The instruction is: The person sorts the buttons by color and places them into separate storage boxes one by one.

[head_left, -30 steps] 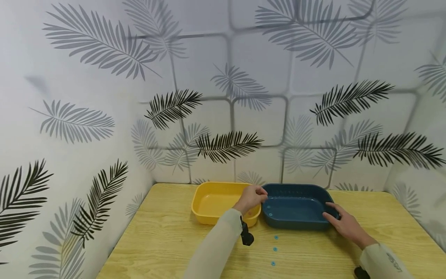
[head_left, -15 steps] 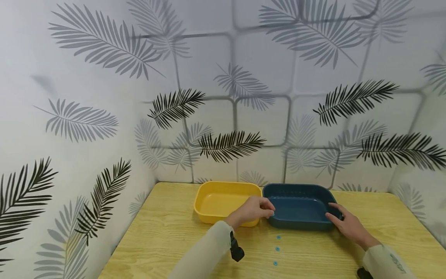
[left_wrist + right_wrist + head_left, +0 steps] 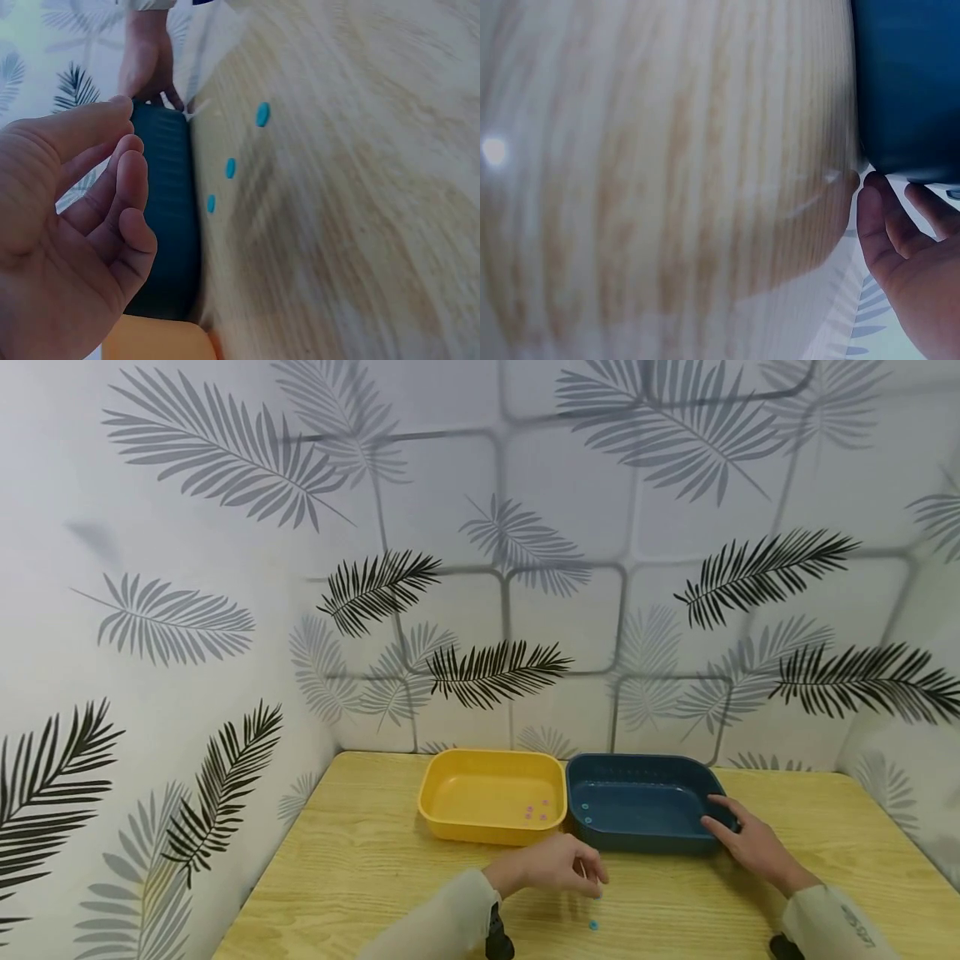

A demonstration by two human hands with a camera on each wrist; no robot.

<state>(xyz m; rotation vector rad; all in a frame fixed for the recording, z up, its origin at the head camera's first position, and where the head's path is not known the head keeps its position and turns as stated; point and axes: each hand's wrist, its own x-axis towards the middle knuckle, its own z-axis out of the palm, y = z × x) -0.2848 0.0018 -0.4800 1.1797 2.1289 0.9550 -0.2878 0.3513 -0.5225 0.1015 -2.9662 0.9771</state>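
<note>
My left hand (image 3: 551,864) hovers low over the table, fingers loosely bent and thumb near the index finger, with nothing visible between them. Small blue discs like buttons (image 3: 230,168) lie in a row beneath it; three show in the left wrist view, and the hand partly hides the row from the head. At the right end of a dark blue plastic bin (image 3: 652,842), my right hand (image 3: 753,850) holds the rim, thumb and index finger reaching over it. Two blue discs (image 3: 588,820) sit inside that bin by its left wall.
A yellow bin (image 3: 480,832) stands against the blue bin's left side, with several pink discs (image 3: 543,817) in its right front corner. Behind the wooden table (image 3: 360,860) rises a leaf-patterned wall (image 3: 555,635).
The left hand has moved from over the blue bin's left end, down and toward me to the row of discs. My right hand stays at the bin's right end.
</note>
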